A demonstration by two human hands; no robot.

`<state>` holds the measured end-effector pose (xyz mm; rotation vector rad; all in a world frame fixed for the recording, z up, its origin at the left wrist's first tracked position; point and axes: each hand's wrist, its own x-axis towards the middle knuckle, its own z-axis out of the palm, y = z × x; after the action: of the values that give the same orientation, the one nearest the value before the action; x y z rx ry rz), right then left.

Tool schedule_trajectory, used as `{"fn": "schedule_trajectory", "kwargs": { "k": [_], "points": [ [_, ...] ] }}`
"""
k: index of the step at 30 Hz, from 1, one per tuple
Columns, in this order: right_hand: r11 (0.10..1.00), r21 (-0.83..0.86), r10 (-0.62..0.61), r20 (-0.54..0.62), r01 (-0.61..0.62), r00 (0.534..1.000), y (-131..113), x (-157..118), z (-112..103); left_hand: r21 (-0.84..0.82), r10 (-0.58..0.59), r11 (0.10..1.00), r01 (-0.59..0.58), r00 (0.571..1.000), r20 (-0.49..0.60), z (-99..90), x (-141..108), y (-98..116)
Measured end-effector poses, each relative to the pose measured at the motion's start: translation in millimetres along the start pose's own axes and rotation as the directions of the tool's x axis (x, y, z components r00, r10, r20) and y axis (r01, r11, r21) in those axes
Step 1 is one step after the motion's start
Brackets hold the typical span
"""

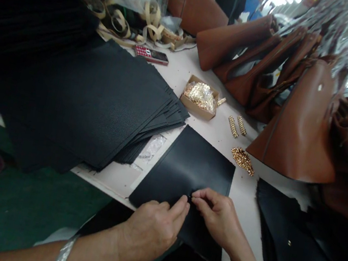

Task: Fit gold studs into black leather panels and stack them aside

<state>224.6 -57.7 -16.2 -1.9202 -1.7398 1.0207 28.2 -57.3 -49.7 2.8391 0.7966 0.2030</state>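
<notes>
Smooth, glossy black leather panel [184, 168]

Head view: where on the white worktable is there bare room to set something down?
The white table is free in a strip between the black leather panel and the black leather piece at right, and in a patch between the stacked black leather sheets and the cardboard box of gold chain. The tan leather bags crowd the far right.
</notes>
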Motion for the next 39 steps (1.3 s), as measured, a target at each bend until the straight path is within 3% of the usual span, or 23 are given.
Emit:
{"fn": "schedule_trajectory", "kwargs": {
  "k": [6,13,25,36,39],
  "points": [
    [0.997,-0.068,-0.017,0.037,0.019,0.999,-10,5,-2,-0.011,-0.003,1.000,0.002,0.999,-0.040,2.3,-1,2],
    [0.992,-0.096,0.090,0.113,-0.080,0.990,-14,15,-6,-0.042,-0.016,0.999,0.014,0.999,-0.041,3.8,-1,1],
    [0.957,-0.193,0.262,0.252,-0.217,0.932,-30,38,-16,-0.071,0.034,0.997,-0.033,0.999,0.020,6.4,-1,-3],
    [0.898,-0.410,0.289,0.280,-0.158,0.916,-41,51,-21,-0.115,0.012,0.993,-0.018,0.998,-0.055,-0.9,-3,-3],
    [0.903,-0.398,0.280,0.268,-0.159,0.922,-41,53,-20,-0.120,0.028,0.992,-0.040,0.994,-0.102,0.1,-3,-7]
  ]
}}
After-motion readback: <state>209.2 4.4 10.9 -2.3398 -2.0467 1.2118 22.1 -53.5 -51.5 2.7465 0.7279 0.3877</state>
